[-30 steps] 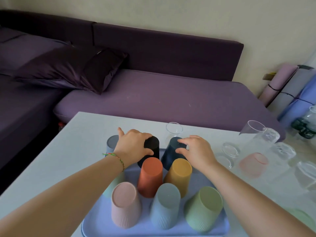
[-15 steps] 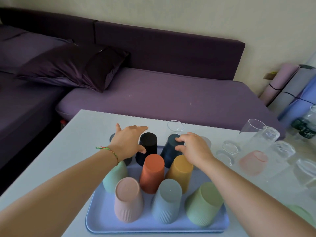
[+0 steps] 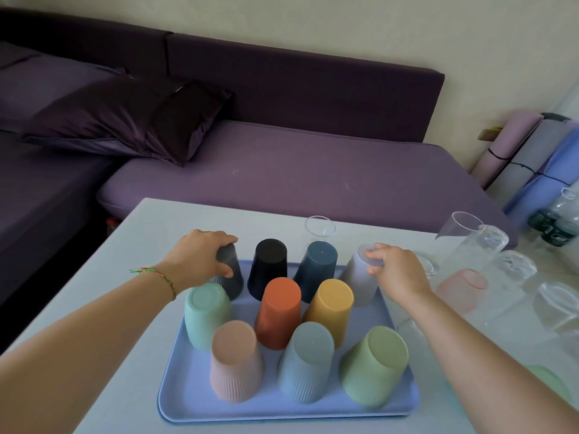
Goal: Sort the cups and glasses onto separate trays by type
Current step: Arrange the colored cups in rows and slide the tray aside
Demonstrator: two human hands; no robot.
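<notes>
Head view, left to right: left grip (image 3: 200,258), fingers curled round upturned dark grey ribbed plastic cup (image 3: 233,277) at far-left corner of pale blue rectangular plastic tray (image 3: 175,386) on white desk (image 3: 134,245); right grip (image 3: 398,270) pinching base of upturned lilac plastic cup (image 3: 358,286), far-right corner; clear drinking glasses (image 3: 488,245) just right of tray.
</notes>
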